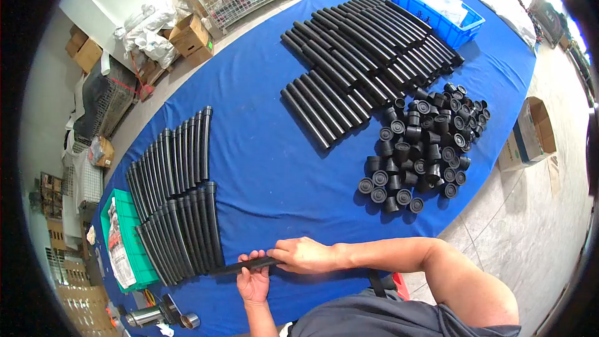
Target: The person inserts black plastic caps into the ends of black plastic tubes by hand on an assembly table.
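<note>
Near the table's front edge, my left hand (253,279) holds a black tube (240,267), its fingers curled round it from below. My right hand (304,256) is closed at the tube's right end; whether it also holds a cap is hidden. The tube lies nearly level, its left end close to the rows of capped black tubes (178,237) on the left. Stacked black tubes (324,109) lie at the upper middle. Beside them, to the right, is a loose heap of black rubber caps (430,143), several with ringed ends facing up.
The blue cloth (256,150) covers the table. A green crate (128,240) stands at the left edge, with a metal cylinder (143,316) below it. At the back right is a blue crate (437,15) with plastic bags. A cardboard box (530,134) stands on the floor at right.
</note>
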Available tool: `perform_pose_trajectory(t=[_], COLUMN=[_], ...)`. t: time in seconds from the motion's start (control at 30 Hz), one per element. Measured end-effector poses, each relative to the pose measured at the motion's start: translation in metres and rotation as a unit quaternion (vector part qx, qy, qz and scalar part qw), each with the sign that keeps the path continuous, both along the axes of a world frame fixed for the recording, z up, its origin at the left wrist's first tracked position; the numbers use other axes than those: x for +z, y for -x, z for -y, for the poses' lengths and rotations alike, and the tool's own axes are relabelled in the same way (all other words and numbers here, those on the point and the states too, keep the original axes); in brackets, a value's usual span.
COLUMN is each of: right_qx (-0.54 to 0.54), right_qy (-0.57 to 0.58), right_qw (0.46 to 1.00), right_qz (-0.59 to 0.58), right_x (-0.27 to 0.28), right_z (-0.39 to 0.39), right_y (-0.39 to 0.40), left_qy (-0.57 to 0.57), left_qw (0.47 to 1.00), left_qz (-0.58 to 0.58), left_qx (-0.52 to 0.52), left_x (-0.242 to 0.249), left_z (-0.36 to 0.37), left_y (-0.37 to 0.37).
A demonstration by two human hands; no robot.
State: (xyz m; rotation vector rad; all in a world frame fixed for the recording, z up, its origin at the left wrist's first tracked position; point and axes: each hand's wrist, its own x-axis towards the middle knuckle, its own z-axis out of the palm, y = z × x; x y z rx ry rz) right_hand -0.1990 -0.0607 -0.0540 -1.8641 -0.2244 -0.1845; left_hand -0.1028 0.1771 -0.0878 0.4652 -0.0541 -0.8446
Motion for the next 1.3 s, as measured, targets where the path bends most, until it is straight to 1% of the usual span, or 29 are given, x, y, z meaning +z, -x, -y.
perform_pose_trajectory(t=[0.07,0.1,0.2,0.27,0.3,0.33,0.37,0.4,0.43,0.47,0.5,0.53,0.57,0.6,0.63,0.73,0.77,0.87,0.9,1.0,1.03,1.07,1.1,1.13,1.17,1.2,1.23,1.27,1.3], right_qx=[-0.005,0.054,0.113,0.030,-0.020,-0.070,-0.052,0.011,0.073,0.133,0.140,0.090,0.037,-0.015,-0.029,0.048,0.114,0.027,-0.004,0.009,0.005,0.054,0.102,0.146,0.136,0.076,0.015,-0.047,-0.056], right_qy=[-0.030,-0.080,-0.167,-0.042,0.037,0.116,0.082,0.005,-0.072,-0.147,-0.153,-0.097,-0.039,0.019,0.102,-0.069,-0.135,-0.057,0.028,0.109,0.056,-0.022,-0.100,-0.175,-0.149,-0.066,0.018,0.102,0.121], right_qw=[0.999,0.991,0.932,0.995,0.999,0.980,0.986,1.000,0.985,0.941,0.930,0.973,0.996,0.998,0.993,0.994,0.945,0.996,0.998,0.993,0.995,0.997,0.975,0.930,0.936,0.982,0.999,0.988,0.983], right_qz=[0.023,-0.090,-0.302,-0.088,0.030,0.147,0.137,-0.002,-0.141,-0.276,-0.304,-0.187,-0.066,0.055,0.052,-0.065,-0.276,-0.056,0.048,0.051,0.086,-0.042,-0.168,-0.289,-0.288,-0.160,-0.028,0.105,0.129], right_x=[0.000,0.013,0.028,0.009,-0.001,-0.007,-0.014,-0.002,0.023,0.036,0.033,0.020,-0.001,-0.001,-0.001,0.011,0.043,-0.010,-0.008,-0.003,-0.006,-0.006,0.007,0.019,0.026,0.017,0.004,-0.008,-0.002], right_z=[-0.001,0.007,0.021,0.007,-0.001,-0.006,-0.008,-0.001,0.012,0.021,0.022,0.016,0.005,0.001,-0.003,0.006,0.022,0.001,-0.001,-0.005,-0.003,0.000,0.007,0.014,0.018,0.012,0.001,-0.007,-0.007], right_y=[0.001,-0.003,-0.007,-0.004,-0.002,-0.001,-0.001,-0.002,-0.003,-0.005,-0.008,-0.008,-0.005,-0.003,0.000,-0.002,-0.005,-0.005,-0.001,0.003,0.000,-0.002,-0.006,-0.009,-0.008,-0.006,-0.003,0.000,0.002], left_qy=[0.008,0.006,-0.004,-0.011,-0.010,-0.010,-0.008,-0.004,0.001,0.005,0.000,-0.004,-0.008,-0.009,-0.011,-0.008,-0.005,-0.018,-0.017,-0.011,-0.007,-0.002,-0.005,-0.009,-0.012,-0.013,-0.013,-0.014,-0.006], left_qw=[1.000,1.000,1.000,1.000,1.000,1.000,1.000,1.000,1.000,1.000,1.000,1.000,1.000,1.000,1.000,1.000,1.000,1.000,1.000,1.000,1.000,1.000,1.000,1.000,1.000,1.000,1.000,1.000,1.000], left_qz=[0.006,0.012,0.016,-0.002,0.001,0.005,0.008,0.012,0.017,0.023,0.019,0.016,0.012,0.011,0.009,0.011,0.014,0.016,0.009,-0.001,0.004,0.010,0.014,0.017,0.021,0.019,0.016,0.013,0.015], left_qx=[-0.003,-0.006,-0.009,-0.002,-0.002,-0.001,-0.001,-0.003,-0.004,-0.006,-0.004,-0.003,-0.002,-0.002,-0.001,-0.002,-0.005,-0.004,-0.002,0.001,-0.003,-0.008,-0.008,-0.008,-0.009,-0.006,-0.002,0.002,-0.003], left_x=[-0.003,-0.003,0.000,0.002,0.002,0.000,-0.001,-0.002,-0.003,-0.003,-0.002,0.000,0.001,0.001,0.002,0.001,0.001,0.006,0.005,0.001,0.001,0.001,0.001,0.002,0.003,0.003,0.003,0.002,0.000], left_z=[-0.002,-0.002,0.000,0.002,0.001,-0.001,-0.002,-0.002,-0.002,-0.003,-0.002,-0.001,0.001,0.001,0.000,-0.001,-0.001,0.004,0.003,0.000,-0.001,-0.001,0.000,0.001,0.001,0.002,0.002,0.002,0.000], left_y=[-0.001,0.000,0.000,0.001,0.001,0.000,0.000,0.001,0.001,0.000,0.000,0.001,0.001,0.001,0.001,0.002,0.001,0.002,0.002,0.002,0.001,0.001,0.001,0.002,0.002,0.002,0.002,0.002,0.001])
